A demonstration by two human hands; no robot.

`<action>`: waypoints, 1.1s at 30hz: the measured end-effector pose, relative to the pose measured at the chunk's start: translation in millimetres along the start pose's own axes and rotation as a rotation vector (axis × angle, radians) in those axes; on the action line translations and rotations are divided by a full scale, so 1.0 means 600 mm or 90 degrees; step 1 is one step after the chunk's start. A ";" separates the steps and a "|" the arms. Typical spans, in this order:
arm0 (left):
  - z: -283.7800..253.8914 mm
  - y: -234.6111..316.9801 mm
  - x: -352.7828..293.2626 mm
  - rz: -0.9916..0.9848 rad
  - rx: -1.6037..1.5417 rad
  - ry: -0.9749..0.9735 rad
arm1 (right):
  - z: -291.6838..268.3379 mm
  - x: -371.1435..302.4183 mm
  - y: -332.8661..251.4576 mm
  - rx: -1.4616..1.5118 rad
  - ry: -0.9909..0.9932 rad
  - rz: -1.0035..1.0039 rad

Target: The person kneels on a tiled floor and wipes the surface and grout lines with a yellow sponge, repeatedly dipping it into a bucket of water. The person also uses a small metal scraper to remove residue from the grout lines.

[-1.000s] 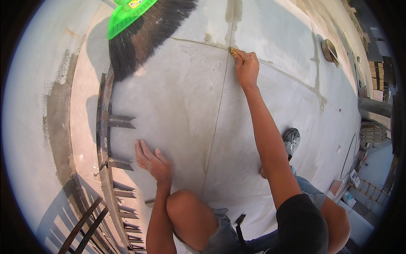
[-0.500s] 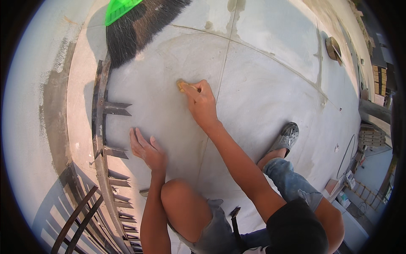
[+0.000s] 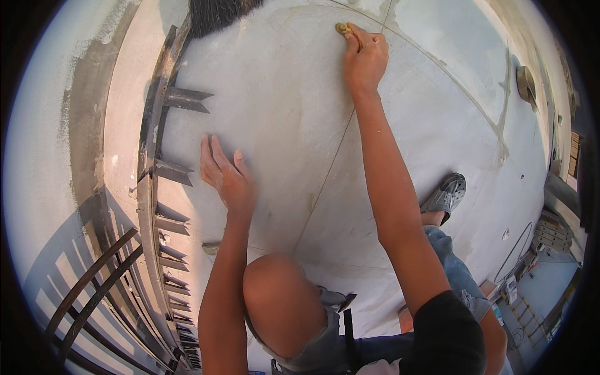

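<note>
Nearest you, your left hand (image 3: pixel 229 179) was empty, its fingers loosely extended over the grey floor (image 3: pixel 281 156), contact unclear. Farther out, your right hand (image 3: pixel 367 61) pinched a small yellow-brown wad (image 3: pixel 342 28) between thumb and fingers, at the floor just short of a joint line (image 3: pixel 415 47). Judged by look, the wad was probably light, soft and squeezable, hard to break yet perhaps slippery if damp, and best gripped by the end nearest your palm, leaving its far end clear of the fingertips.
</note>
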State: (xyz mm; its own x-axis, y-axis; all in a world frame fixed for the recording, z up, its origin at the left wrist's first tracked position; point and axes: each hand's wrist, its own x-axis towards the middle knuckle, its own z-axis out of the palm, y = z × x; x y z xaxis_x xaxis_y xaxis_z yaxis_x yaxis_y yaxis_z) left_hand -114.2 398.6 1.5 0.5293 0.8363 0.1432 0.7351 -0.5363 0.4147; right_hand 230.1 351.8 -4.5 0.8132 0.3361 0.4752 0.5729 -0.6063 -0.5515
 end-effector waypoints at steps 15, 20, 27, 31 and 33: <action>-0.003 -0.017 -0.018 -0.026 -0.130 0.081 | -0.402 -0.583 -0.142 0.215 -0.488 -0.194; -0.023 -0.027 -0.035 -0.050 -0.337 0.113 | -0.189 -0.350 -0.116 0.077 -0.178 -0.136; -0.149 0.000 -0.374 -0.114 -0.621 0.139 | -0.221 -0.504 -0.192 0.215 -0.232 -0.224; -0.184 -0.018 -0.618 -0.263 -0.629 0.044 | -0.378 -0.660 -0.185 0.266 -0.447 -0.259; -0.190 -0.014 -0.696 -0.362 -0.692 -0.013 | -0.363 -0.615 -0.175 0.240 -0.423 -0.270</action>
State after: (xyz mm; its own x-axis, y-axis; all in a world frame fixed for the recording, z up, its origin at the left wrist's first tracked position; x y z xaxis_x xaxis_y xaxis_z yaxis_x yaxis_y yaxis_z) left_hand -389.8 66.8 40.6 0.2619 0.9129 -0.3132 0.1326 0.2874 0.9486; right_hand -152.1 134.4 27.3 0.3471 0.9016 0.2580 0.7414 -0.0953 -0.6642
